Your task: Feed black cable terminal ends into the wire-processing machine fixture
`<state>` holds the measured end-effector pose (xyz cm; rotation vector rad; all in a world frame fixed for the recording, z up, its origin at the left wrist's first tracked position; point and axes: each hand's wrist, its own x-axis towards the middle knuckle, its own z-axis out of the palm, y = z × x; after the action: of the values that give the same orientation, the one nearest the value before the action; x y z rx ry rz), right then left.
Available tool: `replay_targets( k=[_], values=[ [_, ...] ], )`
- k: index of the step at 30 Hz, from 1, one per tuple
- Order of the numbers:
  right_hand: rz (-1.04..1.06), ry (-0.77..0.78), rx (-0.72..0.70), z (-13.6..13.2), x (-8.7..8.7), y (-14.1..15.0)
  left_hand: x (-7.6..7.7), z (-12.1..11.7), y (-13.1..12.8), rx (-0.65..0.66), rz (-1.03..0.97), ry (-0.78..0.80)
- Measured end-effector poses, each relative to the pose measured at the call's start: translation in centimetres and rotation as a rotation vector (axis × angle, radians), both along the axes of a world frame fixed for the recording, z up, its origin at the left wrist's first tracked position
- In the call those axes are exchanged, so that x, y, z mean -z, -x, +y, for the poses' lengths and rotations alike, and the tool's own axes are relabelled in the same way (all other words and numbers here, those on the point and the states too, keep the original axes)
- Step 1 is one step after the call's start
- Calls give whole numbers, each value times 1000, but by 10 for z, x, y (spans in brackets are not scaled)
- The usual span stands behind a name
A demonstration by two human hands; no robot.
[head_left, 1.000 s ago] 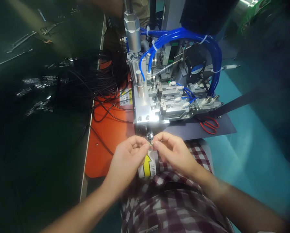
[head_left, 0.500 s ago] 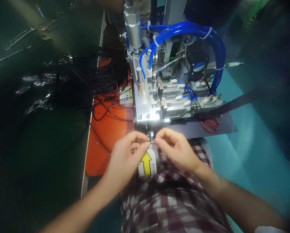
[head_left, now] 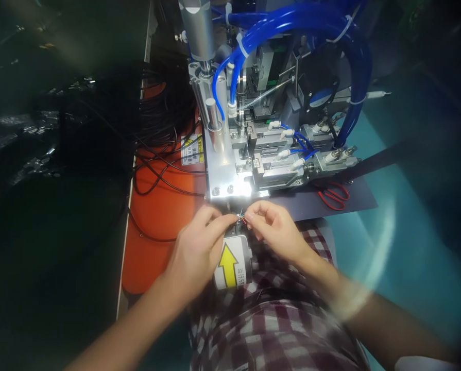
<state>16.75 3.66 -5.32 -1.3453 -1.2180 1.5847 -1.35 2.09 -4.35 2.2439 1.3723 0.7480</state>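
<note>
Thumb and index pinched on both sides: left hand (head_left: 199, 245) and right hand (head_left: 278, 231) grip fine coloured wires (head_left: 242, 217), red and green visible, strung between the fingertips just off the pneumatic fixture's (head_left: 224, 178) near edge. Arrow-labelled cylinder (head_left: 230, 264) sits just below. Red scissor handles (head_left: 334, 198) on the dark mat (head_left: 307, 203), right. Black cables (head_left: 158, 116) heaped left, over the orange worktop (head_left: 153, 265). Blue air tubing (head_left: 300, 19) arches above the fixture.
</note>
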Motion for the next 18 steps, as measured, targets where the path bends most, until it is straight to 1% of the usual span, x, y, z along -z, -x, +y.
replay_targets(
  k=[10, 18],
  values=[
    [-21, 36, 3, -1, 3, 2, 1, -2, 1, -11, 23, -15],
    [-12, -23, 39, -4, 12, 4, 0, -1, 0, -21, 53, -48]
  ],
)
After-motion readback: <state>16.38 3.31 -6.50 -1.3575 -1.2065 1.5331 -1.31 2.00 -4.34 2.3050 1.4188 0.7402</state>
